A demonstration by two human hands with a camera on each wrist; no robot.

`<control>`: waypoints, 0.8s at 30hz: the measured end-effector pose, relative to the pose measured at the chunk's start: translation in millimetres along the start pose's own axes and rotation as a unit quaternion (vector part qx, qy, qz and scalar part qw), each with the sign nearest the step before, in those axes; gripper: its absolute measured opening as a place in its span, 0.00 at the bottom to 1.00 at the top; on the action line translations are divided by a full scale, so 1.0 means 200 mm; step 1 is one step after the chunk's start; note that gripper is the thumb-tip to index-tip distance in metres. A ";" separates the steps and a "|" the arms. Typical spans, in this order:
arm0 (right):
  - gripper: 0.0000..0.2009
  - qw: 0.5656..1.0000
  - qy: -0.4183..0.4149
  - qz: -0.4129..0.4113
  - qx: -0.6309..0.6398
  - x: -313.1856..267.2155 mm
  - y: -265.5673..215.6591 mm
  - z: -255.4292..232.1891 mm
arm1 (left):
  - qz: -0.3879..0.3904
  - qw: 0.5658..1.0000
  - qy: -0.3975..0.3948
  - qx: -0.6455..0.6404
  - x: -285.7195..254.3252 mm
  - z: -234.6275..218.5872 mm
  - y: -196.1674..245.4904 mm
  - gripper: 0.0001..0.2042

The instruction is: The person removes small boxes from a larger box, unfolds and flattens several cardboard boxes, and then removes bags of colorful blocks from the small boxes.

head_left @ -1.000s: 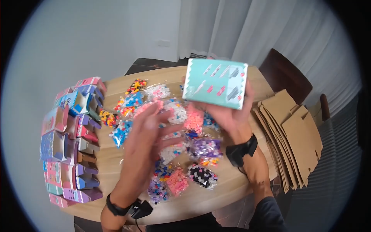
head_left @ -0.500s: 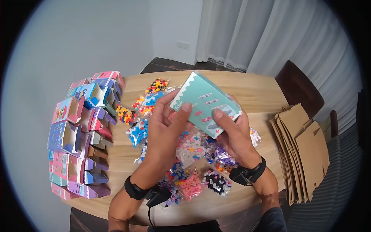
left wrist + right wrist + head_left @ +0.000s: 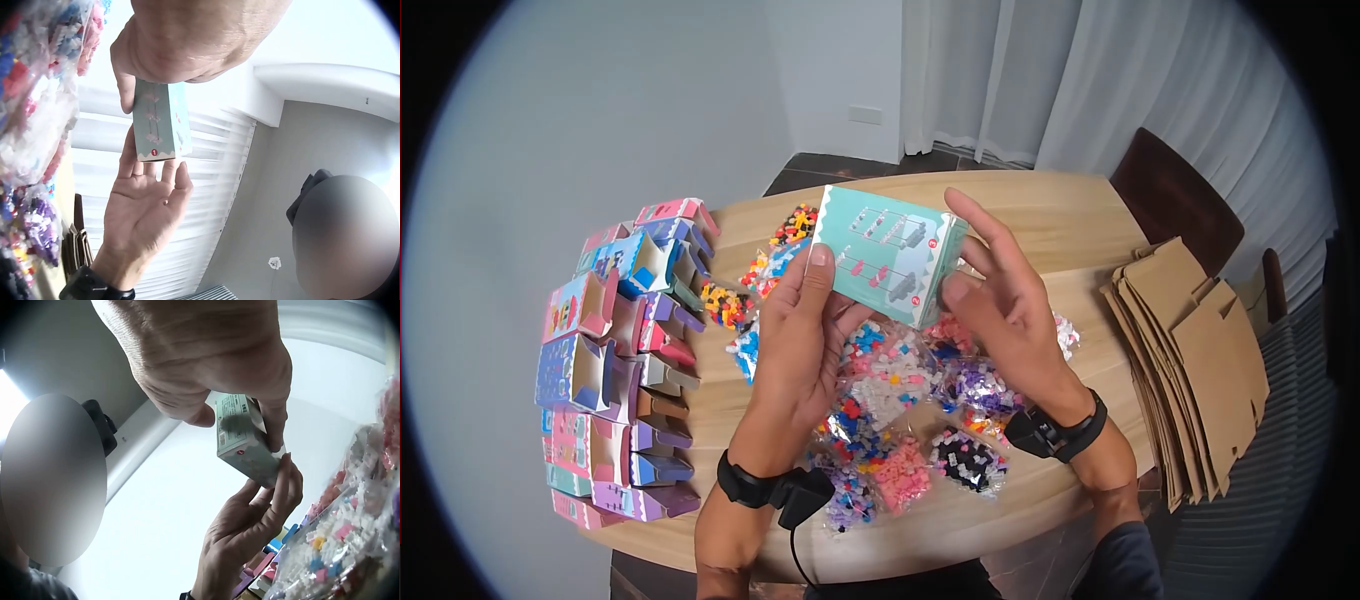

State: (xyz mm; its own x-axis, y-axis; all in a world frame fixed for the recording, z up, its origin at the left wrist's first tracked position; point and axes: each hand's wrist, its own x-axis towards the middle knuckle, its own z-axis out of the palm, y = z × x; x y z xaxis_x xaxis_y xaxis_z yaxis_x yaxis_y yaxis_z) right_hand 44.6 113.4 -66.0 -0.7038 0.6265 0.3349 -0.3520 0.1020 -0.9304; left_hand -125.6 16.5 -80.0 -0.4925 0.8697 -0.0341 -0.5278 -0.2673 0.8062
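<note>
A teal box (image 3: 880, 255) with a white zigzag edge is held above the bags of beads. My left hand (image 3: 795, 340) grips its left side, thumb on the printed face and fingers beneath. At the box's right end is my right hand (image 3: 1015, 315), its thumb near the lower right corner and its fingers extended behind. In the left wrist view the box (image 3: 156, 122) shows a narrow side with a red number, above the right hand's open palm (image 3: 140, 209). In the right wrist view, the right hand (image 3: 206, 356) has thumb and fingers on either side of the box (image 3: 234, 428).
Clear bags of coloured pieces (image 3: 890, 390) cover the middle of the wooden table (image 3: 1060, 210). Opened colourful cartons (image 3: 575, 365) are stacked along the left edge. Folded brown cardboard (image 3: 1195, 370) lies at the right edge, with a dark chair (image 3: 1170, 205) behind.
The left hand came from over the bags to the box, which tilted and then turned to a flatter angle. Since half a second ago, the right thumb has left the printed face and the right fingers have extended.
</note>
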 end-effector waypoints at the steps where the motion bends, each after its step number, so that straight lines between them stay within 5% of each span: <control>1: 0.36 1.000 -0.001 -0.010 -0.006 0.00 0.01 0.00 | 0.010 1.000 0.006 0.006 0.00 0.00 0.00 0.22; 9: 0.36 0.992 0.053 -0.049 -0.099 0.00 0.04 -0.04 | 0.067 0.996 0.007 0.054 -0.01 0.03 0.00 0.28; 12: 0.37 0.985 0.065 -0.056 -0.153 0.00 0.02 -0.05 | 0.099 0.968 -0.064 0.221 -0.02 0.03 0.03 0.42; 13: 0.36 0.978 0.059 -0.069 -0.187 -0.01 0.04 -0.05 | 0.276 0.864 -0.036 0.418 -0.03 0.04 0.04 0.47; 14: 0.36 0.971 0.053 -0.082 -0.219 -0.02 0.05 -0.04 | 0.428 0.690 -0.005 0.583 -0.04 0.05 0.04 0.53; 18: 0.36 0.934 0.029 -0.176 -0.309 -0.05 0.05 0.03 | 0.402 0.629 -0.056 0.663 -0.02 -0.01 0.03 0.51; 19: 0.35 0.924 0.023 -0.200 -0.325 -0.04 0.04 0.02 | 0.393 0.671 -0.087 0.623 0.02 -0.05 0.03 0.47; 20: 0.35 0.913 0.018 -0.224 -0.341 -0.04 0.02 0.01 | 0.392 0.670 -0.089 0.624 0.04 -0.07 0.02 0.47; 22: 0.32 0.951 0.020 -0.188 -0.247 -0.05 -0.02 0.02 | 0.314 0.808 -0.141 0.478 0.07 -0.11 0.02 0.45; 24: 0.30 0.943 -0.027 -0.171 -0.286 -0.06 -0.05 0.01 | 0.304 0.821 -0.162 0.455 0.08 -0.13 0.00 0.47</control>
State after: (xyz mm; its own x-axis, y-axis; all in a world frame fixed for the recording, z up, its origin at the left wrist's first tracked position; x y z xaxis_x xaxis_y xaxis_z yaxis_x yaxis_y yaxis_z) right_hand 55.7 104.0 -61.1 -0.6452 0.4434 0.6221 -0.1843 0.6999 -0.6900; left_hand -151.6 19.8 -94.9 -0.1864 0.7941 0.5784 0.5552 -0.4006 0.7289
